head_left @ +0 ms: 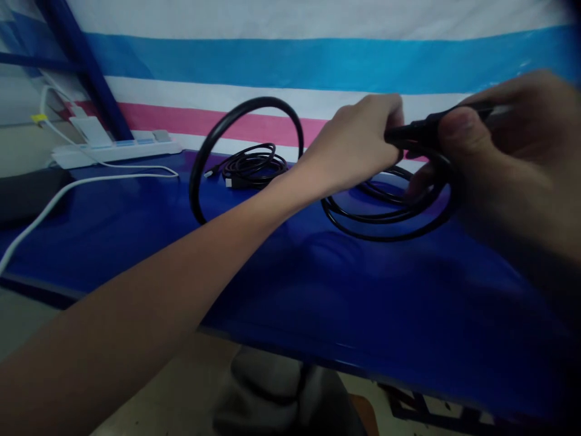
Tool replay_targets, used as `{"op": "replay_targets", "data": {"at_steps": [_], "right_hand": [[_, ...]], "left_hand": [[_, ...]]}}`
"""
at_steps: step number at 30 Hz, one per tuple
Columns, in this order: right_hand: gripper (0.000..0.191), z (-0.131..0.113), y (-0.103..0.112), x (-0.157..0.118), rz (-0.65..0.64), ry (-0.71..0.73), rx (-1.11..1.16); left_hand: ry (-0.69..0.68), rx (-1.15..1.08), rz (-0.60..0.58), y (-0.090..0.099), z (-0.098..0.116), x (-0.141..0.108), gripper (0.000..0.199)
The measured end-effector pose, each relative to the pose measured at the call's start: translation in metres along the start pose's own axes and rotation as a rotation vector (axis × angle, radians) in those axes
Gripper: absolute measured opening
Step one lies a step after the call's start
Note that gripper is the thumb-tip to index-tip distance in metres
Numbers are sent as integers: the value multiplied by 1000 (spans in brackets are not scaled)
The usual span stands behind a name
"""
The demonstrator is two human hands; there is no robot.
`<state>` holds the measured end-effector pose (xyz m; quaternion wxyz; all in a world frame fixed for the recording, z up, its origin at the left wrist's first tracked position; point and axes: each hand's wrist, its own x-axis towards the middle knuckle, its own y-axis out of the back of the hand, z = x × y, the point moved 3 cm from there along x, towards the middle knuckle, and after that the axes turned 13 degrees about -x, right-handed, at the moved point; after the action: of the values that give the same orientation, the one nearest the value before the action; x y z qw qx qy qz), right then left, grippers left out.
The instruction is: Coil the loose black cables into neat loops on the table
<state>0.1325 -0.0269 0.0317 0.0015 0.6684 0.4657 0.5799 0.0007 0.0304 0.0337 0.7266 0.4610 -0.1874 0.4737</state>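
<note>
Both hands are over the right part of the blue worktop (363, 303), lifted above its surface, with a black cable (385, 240) between them. The right hand (508, 136), blurred, is closed in a pinch, its thumb laid along a dark plug-like piece (424, 128) of the cable. The left hand (361, 136) is turned palm down, its fingers curled in at the left end of that piece; it looks closed on it, though the fingertips are hidden.

Slack loops hang below the two hands, and a thick black loop (263, 102) arches up on the left behind the left forearm; whether it belongs to the same cable cannot be told.

The step in hand seems to be working at that dark piece with both hands while the slack hangs loose. From here, a move would call for a firm grip on both sides and for the loops to be kept from snagging.

Farther off, left of the left hand, a coiled cable (254, 175) lies on the worktop. At the far left stand a white power strip (120, 155) and a white cord (86, 180).
</note>
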Motion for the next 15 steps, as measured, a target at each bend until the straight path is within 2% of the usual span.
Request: {"op": "replay_targets", "data": {"at_steps": [6,10,13,15], "right_hand": [[30,10,-3,7,-41,-100,365],[21,12,0,7,-39,-91,402],[8,13,4,8,-228,-115,209],[17,16,4,7,-409,-137,69]], "left_hand": [[-11,0,28,5,2,0,6],[16,107,17,6,1,-2,8],[42,261,-43,2,2,-4,15],[-7,334,-132,-2,5,-6,24]]}}
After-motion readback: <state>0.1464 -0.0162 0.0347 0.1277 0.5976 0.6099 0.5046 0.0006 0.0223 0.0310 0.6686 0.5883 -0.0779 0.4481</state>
